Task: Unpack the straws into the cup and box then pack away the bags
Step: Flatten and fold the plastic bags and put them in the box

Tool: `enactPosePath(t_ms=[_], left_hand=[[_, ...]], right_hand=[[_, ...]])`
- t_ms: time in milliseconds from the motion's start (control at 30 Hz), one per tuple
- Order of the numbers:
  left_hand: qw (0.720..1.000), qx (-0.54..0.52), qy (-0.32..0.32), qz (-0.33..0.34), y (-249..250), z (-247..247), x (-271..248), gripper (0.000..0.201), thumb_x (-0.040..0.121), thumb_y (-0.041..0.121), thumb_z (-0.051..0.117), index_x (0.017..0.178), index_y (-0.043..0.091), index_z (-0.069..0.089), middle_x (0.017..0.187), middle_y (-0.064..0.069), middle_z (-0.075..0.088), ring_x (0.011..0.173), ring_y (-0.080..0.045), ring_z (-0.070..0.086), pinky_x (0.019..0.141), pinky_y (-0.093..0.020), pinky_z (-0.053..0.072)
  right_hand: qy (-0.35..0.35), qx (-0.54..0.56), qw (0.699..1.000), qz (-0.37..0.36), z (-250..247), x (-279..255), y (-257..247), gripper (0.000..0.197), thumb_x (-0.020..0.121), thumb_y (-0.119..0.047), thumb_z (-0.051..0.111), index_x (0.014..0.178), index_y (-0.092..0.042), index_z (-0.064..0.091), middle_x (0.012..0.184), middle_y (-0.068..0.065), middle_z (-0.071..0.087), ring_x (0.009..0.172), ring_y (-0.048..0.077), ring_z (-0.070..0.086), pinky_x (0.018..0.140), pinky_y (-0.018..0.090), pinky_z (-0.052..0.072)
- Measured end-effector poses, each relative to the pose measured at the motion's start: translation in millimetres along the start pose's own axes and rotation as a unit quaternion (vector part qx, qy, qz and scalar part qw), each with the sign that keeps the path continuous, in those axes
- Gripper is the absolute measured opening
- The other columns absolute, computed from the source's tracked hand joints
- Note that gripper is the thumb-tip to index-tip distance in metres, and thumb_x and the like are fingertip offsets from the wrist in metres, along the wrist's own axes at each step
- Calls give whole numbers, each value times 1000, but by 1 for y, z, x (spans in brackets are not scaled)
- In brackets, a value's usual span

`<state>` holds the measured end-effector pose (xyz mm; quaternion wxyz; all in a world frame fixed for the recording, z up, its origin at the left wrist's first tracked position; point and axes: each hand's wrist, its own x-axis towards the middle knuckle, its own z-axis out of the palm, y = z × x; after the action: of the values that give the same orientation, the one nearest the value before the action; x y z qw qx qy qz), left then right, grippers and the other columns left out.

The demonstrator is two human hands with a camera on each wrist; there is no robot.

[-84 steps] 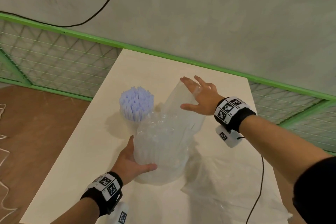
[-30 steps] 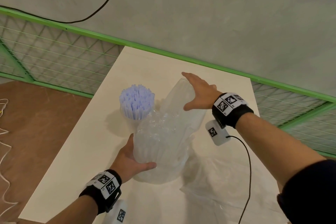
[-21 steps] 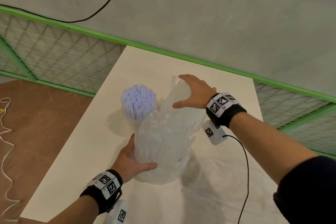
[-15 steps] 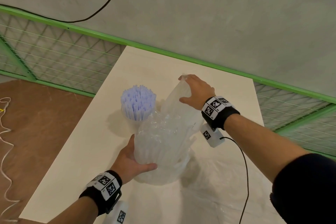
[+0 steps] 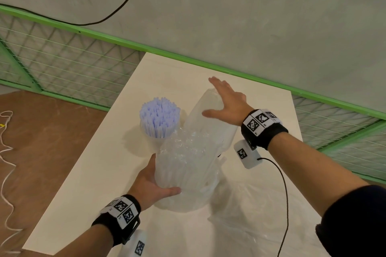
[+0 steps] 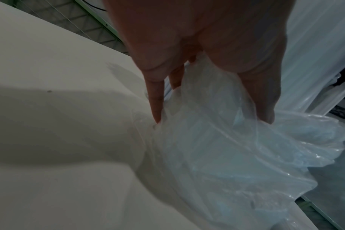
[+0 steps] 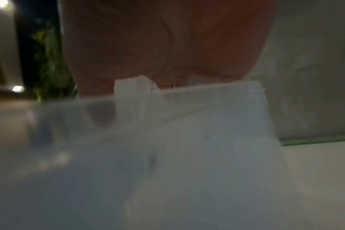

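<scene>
A cup of pale blue straws [image 5: 159, 118] stands mid-table. Just right of it a clear bag of white straws [image 5: 186, 171] stands upright, its empty upper end [image 5: 208, 117] leaning to the back right. My left hand [image 5: 158, 182] grips the bag low on its left side, thumb across the front; the left wrist view shows that hand [image 6: 211, 120] with crumpled plastic [image 6: 236, 155] between finger and thumb. My right hand [image 5: 224, 100] lies with straight, spread fingers on the bag's top end. The right wrist view is blurred, with the palm [image 7: 163, 46] over the bag's edge [image 7: 187, 93].
A flat clear bag [image 5: 257, 219] lies on the table [image 5: 167, 73] at the near right, under a black wrist cable [image 5: 286, 194]. A green mesh fence [image 5: 62, 62] runs behind and to the left. White cord [image 5: 6, 152] lies on the brown floor.
My right hand gripped the bag's top half a second ago; now its fingers are spread straight and it has shifted slightly right. The left hand and bag base have stayed put.
</scene>
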<state>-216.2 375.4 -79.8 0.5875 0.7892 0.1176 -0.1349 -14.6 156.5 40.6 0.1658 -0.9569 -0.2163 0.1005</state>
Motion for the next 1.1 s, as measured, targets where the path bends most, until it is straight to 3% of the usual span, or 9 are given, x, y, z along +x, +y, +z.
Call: enactPosePath(t_ms=[100,233,333,467,633,733,900,1000,1100], left_hand=[[1000,-2,-3,2,1,0,0,90,53,28,97,125,37,45,106,25,62,94,24,54,74,-3,42],[1000,-7,-4,2,3,0,-1,85,54,23,96,120,40,45,104,25,62,91,27,54,70,1,42],[1000,-10,-4,4,2,0,-2,85,54,22,96,121,38,46,103,24,63,91,26,55,69,3,41],[1000,-7,-4,5,1,0,-1,86,54,23,96,122,38,46,104,24,62,92,26,54,70,1,42],[1000,4,-2,5,2,0,0,83,53,24,97,113,46,43,103,25,61,90,27,53,71,-1,42],[1000,6,1,7,1,1,-1,81,54,23,96,108,49,43,100,28,62,90,27,53,69,1,42],[1000,1,-7,8,0,0,-1,82,54,22,96,109,51,42,93,49,58,91,25,55,68,2,43],[1000,-4,-7,9,0,0,-1,82,54,20,96,108,50,42,92,51,56,89,26,55,67,2,42],[1000,-5,-7,13,-1,1,0,81,55,20,96,108,49,42,92,52,56,88,27,55,68,4,41]], right_hand=[[87,58,994,-8,1,4,-2,70,90,-58,57,149,-43,24,158,-16,27,145,15,27,108,51,21],[124,70,989,-44,11,10,5,51,98,-27,53,146,-32,38,148,-8,46,133,20,47,108,33,35],[47,-71,994,-65,19,8,11,52,103,-25,41,152,-33,27,160,-10,26,146,17,28,114,44,30],[-25,-166,983,-73,17,2,8,65,102,-52,30,156,-31,2,164,-12,-3,151,16,-1,118,54,10],[-4,-113,994,-8,-5,-3,12,114,62,-76,70,149,-54,-1,161,-20,-14,150,27,-10,109,69,10],[-33,-47,997,42,-1,-3,22,130,49,-68,83,147,-53,0,163,-8,9,146,29,21,110,64,28],[-31,-63,995,74,6,5,20,116,62,-46,89,152,-30,17,143,4,45,130,29,44,105,45,41],[-51,-94,993,47,-6,10,20,110,69,-31,88,154,-27,18,146,6,44,132,30,42,106,42,38],[-104,-114,988,28,-8,11,23,118,72,-32,86,156,-27,2,160,3,23,143,28,28,114,47,30]])
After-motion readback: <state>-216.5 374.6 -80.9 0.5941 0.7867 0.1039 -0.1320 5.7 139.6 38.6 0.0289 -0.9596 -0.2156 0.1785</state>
